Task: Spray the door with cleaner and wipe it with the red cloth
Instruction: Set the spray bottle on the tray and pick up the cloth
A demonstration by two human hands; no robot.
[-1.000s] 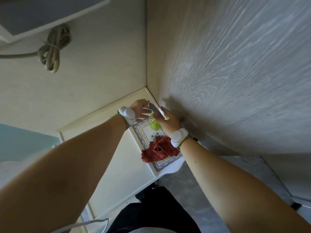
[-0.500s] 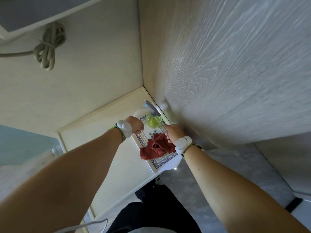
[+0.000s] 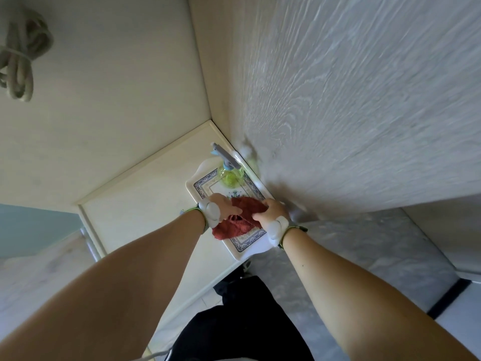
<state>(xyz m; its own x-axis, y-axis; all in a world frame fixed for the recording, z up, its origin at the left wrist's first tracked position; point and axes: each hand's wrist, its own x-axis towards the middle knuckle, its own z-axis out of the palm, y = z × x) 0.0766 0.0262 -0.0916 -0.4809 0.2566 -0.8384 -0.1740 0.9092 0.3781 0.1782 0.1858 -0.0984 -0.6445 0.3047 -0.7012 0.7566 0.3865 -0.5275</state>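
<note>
The red cloth (image 3: pixel 238 221) lies crumpled on a white tray (image 3: pixel 243 250) with a blue patterned border. My left hand (image 3: pixel 225 207) grips the cloth's left side and my right hand (image 3: pixel 269 211) grips its right side. At the tray's far end stands the green spray bottle (image 3: pixel 230 175) with a grey trigger head, free of both hands. The door (image 3: pixel 351 100), pale grey with wood grain, rises right beside the tray and fills the right of the view.
The tray sits on a cream cabinet top (image 3: pixel 145 204) in the corner between a cream wall (image 3: pixel 117 87) and the door. A coiled grey cable (image 3: pixel 20 61) hangs at upper left. Grey marbled floor (image 3: pixel 364 256) lies below the door.
Both hands let go of the spray bottle, which now stands on the tray, and drew back toward me onto the red cloth, which they now grip.
</note>
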